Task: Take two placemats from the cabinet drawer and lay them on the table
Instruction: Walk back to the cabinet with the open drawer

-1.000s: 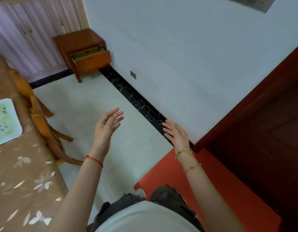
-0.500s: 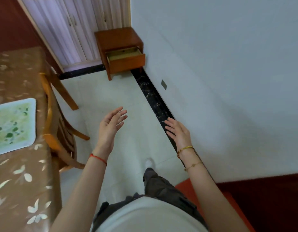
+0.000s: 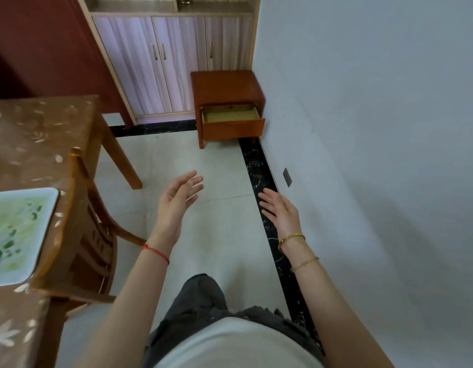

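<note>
Empty hands (image 3: pixel 230 205) face a boxy wooden cabinet's (image 3: pixel 226 87) open drawer (image 3: pixel 231 120)

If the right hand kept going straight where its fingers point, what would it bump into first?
Probably the open drawer of the small wooden cabinet by the wall. Between it and the right hand only bare floor shows, though depth is hard to judge.

The placemat (image 3: pixel 15 232) is showing green blotches on a pale green ground with a white border. The table cloth (image 3: pixel 31 144) is showing pale leaves on brown. The cabinet (image 3: pixel 224 86) is looking orange-brown, its drawer (image 3: pixel 230 114) pale yellow inside. The floor strip (image 3: pixel 259 171) is showing white veins on black.
</note>
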A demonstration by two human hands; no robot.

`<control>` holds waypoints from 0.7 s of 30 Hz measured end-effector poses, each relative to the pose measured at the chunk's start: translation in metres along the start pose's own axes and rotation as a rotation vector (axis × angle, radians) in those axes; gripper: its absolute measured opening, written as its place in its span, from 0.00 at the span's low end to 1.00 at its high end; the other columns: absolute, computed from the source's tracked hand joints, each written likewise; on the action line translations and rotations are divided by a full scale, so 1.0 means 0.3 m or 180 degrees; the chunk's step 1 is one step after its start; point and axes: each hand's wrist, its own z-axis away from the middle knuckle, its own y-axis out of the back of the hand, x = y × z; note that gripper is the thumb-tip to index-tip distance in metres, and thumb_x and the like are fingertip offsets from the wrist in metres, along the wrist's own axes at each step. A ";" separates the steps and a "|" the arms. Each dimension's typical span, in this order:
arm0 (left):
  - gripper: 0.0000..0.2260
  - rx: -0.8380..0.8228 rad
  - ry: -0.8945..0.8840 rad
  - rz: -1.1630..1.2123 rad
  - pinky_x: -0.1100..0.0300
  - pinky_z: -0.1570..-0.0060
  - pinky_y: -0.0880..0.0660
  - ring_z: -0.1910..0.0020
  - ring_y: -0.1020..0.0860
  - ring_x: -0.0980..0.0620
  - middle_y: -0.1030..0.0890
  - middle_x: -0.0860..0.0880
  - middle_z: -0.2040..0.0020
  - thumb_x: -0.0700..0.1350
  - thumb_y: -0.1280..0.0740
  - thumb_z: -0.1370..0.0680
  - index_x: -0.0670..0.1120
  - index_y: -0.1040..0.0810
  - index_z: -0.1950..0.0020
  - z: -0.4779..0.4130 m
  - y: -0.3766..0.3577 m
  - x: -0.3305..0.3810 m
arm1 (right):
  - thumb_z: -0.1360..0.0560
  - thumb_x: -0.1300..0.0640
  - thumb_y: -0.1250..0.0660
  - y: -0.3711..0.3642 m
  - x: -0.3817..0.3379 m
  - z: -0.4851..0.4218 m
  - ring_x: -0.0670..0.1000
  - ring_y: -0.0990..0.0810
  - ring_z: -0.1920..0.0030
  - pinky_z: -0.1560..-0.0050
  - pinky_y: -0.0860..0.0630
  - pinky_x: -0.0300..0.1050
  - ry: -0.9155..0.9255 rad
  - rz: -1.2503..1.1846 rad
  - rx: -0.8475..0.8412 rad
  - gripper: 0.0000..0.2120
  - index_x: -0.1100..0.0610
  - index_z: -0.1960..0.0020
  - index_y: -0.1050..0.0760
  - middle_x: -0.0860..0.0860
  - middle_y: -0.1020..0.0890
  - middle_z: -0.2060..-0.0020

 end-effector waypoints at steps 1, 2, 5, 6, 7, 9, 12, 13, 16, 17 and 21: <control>0.13 0.0028 0.0000 -0.0004 0.51 0.34 0.27 0.40 0.19 0.50 0.17 0.48 0.40 0.43 0.40 0.17 0.46 0.23 0.35 -0.028 -0.005 0.003 | 0.19 0.53 0.42 -0.006 -0.006 -0.033 0.54 0.20 0.40 0.36 0.25 0.52 -0.0008 0.0007 -0.0020 0.16 0.60 0.37 0.23 0.55 0.18 0.43; 0.13 0.0081 0.0007 0.0016 0.51 0.35 0.26 0.40 0.19 0.50 0.17 0.49 0.40 0.43 0.40 0.18 0.46 0.22 0.35 -0.078 -0.014 0.010 | 0.19 0.53 0.41 -0.019 -0.020 -0.087 0.55 0.20 0.40 0.36 0.25 0.52 -0.0032 0.0014 -0.0056 0.16 0.60 0.37 0.23 0.55 0.18 0.43; 0.13 0.0193 -0.0002 0.0043 0.52 0.35 0.26 0.41 0.19 0.51 0.17 0.49 0.41 0.44 0.40 0.18 0.46 0.22 0.35 -0.228 -0.035 0.026 | 0.19 0.53 0.41 -0.063 -0.047 -0.250 0.54 0.20 0.41 0.35 0.26 0.52 -0.0069 0.0068 -0.0160 0.15 0.58 0.39 0.23 0.54 0.17 0.44; 0.13 0.0220 0.0002 0.0045 0.53 0.35 0.26 0.41 0.19 0.51 0.17 0.49 0.41 0.44 0.40 0.18 0.47 0.22 0.35 -0.282 -0.042 0.032 | 0.19 0.53 0.42 -0.080 -0.058 -0.306 0.53 0.20 0.41 0.35 0.26 0.52 -0.0077 0.0080 -0.0181 0.14 0.57 0.39 0.22 0.54 0.17 0.44; 0.13 0.0246 0.0009 0.0042 0.53 0.36 0.25 0.41 0.18 0.51 0.17 0.49 0.41 0.44 0.40 0.18 0.47 0.22 0.36 -0.340 -0.048 0.040 | 0.19 0.53 0.42 -0.097 -0.070 -0.364 0.53 0.20 0.41 0.35 0.26 0.52 -0.0080 0.0081 -0.0194 0.14 0.56 0.40 0.22 0.54 0.17 0.44; 0.13 0.0275 -0.0002 0.0056 0.53 0.36 0.25 0.41 0.19 0.51 0.17 0.49 0.41 0.44 0.39 0.18 0.47 0.22 0.36 -0.464 -0.061 0.057 | 0.18 0.53 0.43 -0.132 -0.097 -0.486 0.53 0.20 0.41 0.35 0.26 0.52 -0.0040 0.0088 -0.0218 0.14 0.56 0.39 0.23 0.54 0.18 0.43; 0.13 0.0283 -0.0053 0.0022 0.54 0.37 0.25 0.41 0.18 0.52 0.17 0.50 0.41 0.45 0.39 0.18 0.47 0.22 0.35 -0.660 -0.080 0.091 | 0.18 0.52 0.43 -0.192 -0.149 -0.673 0.53 0.20 0.40 0.35 0.26 0.52 -0.0013 0.0121 -0.0268 0.16 0.58 0.37 0.24 0.54 0.18 0.42; 0.13 0.0282 -0.0058 0.0018 0.55 0.38 0.24 0.41 0.18 0.52 0.17 0.50 0.41 0.45 0.39 0.18 0.47 0.22 0.35 -0.737 -0.088 0.107 | 0.18 0.52 0.42 -0.219 -0.169 -0.747 0.53 0.20 0.41 0.35 0.26 0.52 -0.0011 0.0119 -0.0276 0.16 0.58 0.37 0.24 0.54 0.18 0.42; 0.13 0.0236 -0.0054 0.0006 0.55 0.38 0.24 0.41 0.18 0.52 0.17 0.49 0.41 0.45 0.38 0.18 0.47 0.22 0.35 -0.931 -0.112 0.156 | 0.19 0.51 0.42 -0.292 -0.227 -0.936 0.53 0.20 0.41 0.35 0.26 0.52 -0.0022 0.0090 -0.0238 0.16 0.58 0.37 0.23 0.54 0.18 0.43; 0.13 0.0217 -0.0060 -0.0006 0.55 0.38 0.24 0.41 0.18 0.52 0.17 0.49 0.41 0.45 0.38 0.18 0.47 0.22 0.35 -0.998 -0.120 0.174 | 0.19 0.51 0.42 -0.318 -0.246 -1.001 0.53 0.20 0.41 0.35 0.26 0.53 -0.0019 0.0084 -0.0229 0.17 0.59 0.37 0.24 0.54 0.18 0.43; 0.13 0.0142 -0.0027 -0.0079 0.55 0.38 0.24 0.42 0.18 0.52 0.17 0.49 0.41 0.45 0.39 0.18 0.46 0.22 0.35 -1.244 -0.157 0.235 | 0.18 0.52 0.43 -0.403 -0.311 -1.221 0.53 0.20 0.41 0.35 0.26 0.53 0.0000 0.0075 -0.0174 0.18 0.60 0.36 0.24 0.55 0.18 0.42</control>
